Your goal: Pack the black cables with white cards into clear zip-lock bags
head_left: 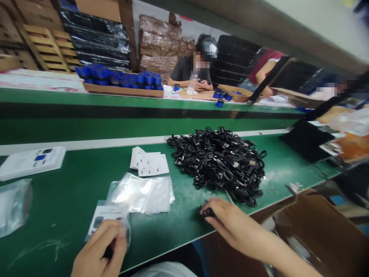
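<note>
My left hand (100, 248) is closed on the edge of a clear plastic bag (126, 219) at the front of the green table. A printed leaflet (105, 215) with pictures of devices shows in that bag. Between the fingers of my right hand (223, 219) is a small bundled black cable (208, 212), held just above the table and partly hidden by the fingers. Beyond that hand lies a large heap of black USB cables (219, 161). Several clear bags (144, 192) lie fanned out between the hands, with folded leaflets (152, 164) behind them.
A stack of printed leaflets (34, 161) and more plastic bags (14, 207) lie at the left. An open cardboard box (317, 227) stands below the table edge at right. Across the bench, a co-worker (191, 69) sits near a tray of blue items (123, 90).
</note>
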The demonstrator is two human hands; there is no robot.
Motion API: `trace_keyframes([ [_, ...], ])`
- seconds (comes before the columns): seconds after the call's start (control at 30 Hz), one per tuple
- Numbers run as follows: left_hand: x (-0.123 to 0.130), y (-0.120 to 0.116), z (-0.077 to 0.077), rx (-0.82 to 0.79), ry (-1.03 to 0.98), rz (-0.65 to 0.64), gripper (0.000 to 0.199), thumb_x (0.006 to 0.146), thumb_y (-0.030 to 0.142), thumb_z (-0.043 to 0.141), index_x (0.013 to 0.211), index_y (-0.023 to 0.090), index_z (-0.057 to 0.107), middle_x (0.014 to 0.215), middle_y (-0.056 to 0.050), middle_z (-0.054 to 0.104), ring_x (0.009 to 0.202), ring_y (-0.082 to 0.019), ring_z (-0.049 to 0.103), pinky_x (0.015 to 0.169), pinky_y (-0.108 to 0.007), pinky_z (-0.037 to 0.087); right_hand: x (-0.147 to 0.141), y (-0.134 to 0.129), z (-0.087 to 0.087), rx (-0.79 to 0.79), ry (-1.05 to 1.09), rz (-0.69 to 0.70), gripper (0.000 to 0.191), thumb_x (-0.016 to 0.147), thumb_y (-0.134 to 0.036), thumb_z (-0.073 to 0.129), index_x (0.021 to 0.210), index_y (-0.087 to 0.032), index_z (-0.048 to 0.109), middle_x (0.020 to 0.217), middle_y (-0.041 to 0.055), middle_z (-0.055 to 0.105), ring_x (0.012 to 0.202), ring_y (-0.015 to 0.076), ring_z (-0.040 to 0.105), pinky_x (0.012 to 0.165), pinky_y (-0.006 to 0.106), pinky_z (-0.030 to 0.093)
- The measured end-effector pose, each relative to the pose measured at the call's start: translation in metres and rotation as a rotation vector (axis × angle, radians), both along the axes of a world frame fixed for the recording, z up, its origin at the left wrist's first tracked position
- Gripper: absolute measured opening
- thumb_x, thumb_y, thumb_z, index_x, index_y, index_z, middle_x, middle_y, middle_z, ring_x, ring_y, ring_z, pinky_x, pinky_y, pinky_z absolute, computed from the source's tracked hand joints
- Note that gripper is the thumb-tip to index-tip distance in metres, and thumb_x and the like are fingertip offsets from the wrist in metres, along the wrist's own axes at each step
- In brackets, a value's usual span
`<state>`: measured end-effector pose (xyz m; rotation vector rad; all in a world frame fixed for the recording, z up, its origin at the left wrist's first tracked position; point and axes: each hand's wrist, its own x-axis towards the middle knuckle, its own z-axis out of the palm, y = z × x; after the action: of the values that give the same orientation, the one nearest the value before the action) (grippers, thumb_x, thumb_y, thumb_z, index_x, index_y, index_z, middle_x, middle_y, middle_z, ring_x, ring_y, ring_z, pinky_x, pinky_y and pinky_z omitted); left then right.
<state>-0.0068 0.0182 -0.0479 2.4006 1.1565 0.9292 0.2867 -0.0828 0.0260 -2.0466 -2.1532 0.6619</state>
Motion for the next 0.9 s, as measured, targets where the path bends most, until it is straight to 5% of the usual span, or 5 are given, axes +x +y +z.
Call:
trace_keyframes([
  [0.23,0.005,-0.007,0.019,-0.035,0.015,0.002,0.017,0.092,0.017,0.044,0.078,0.022,0.052,0.076,0.002,0.056,0.068,-0.008,0.06,0.066,-0.013,0.047,-0.105,0.028,-0.043,-0.037,0.94,-0.101,0.032,0.1,-0.042,0.032,0.089,-0.019,0.052,0.068,-0.0031,0.047,0.057,0.0095,0.043,0.055,0.02,0.039],
  [0.37,-0.001,-0.011,0.019,0.008,0.037,0.02,0.016,0.092,0.017,0.042,0.081,0.022,0.052,0.088,-0.001,0.053,0.077,-0.009,0.061,0.07,-0.013,0.048,-0.12,0.049,-0.032,-0.004,0.929,0.073,0.027,0.098,-0.028,0.035,0.087,-0.017,0.057,0.067,-0.003,0.048,0.059,0.01,0.045,0.058,0.02,0.041],
  [0.57,-0.004,-0.014,0.015,0.135,0.113,0.02,0.013,0.089,0.014,0.045,0.084,0.021,0.055,0.112,-0.008,0.048,0.094,-0.014,0.062,0.078,-0.02,0.051,-0.123,0.053,-0.033,0.147,0.575,0.168,0.045,0.091,-0.015,0.036,0.133,-0.006,0.05,0.093,0.0165,0.069,0.077,0.0249,0.067,0.069,0.033,0.052],
  [0.73,0.001,-0.018,0.012,0.147,0.144,0.03,0.012,0.087,0.013,0.045,0.087,0.021,0.055,0.121,-0.01,0.049,0.103,-0.019,0.058,0.083,-0.026,0.052,-0.13,0.052,-0.044,0.247,0.593,-0.061,0.029,0.087,-0.019,0.044,0.097,-0.009,0.069,0.077,0.012,0.07,0.066,0.0223,0.066,0.06,0.029,0.05],
  [0.9,0.0,-0.018,0.005,0.038,0.106,0.067,0.02,0.083,0.012,0.042,0.093,0.022,0.056,0.12,-0.01,0.053,0.108,-0.021,0.058,0.087,-0.033,0.053,-0.123,0.05,-0.029,-0.012,0.915,-0.111,0.022,0.087,-0.025,0.05,0.089,-0.014,0.068,0.076,0.0053,0.068,0.069,0.0165,0.063,0.062,0.024,0.049],
])
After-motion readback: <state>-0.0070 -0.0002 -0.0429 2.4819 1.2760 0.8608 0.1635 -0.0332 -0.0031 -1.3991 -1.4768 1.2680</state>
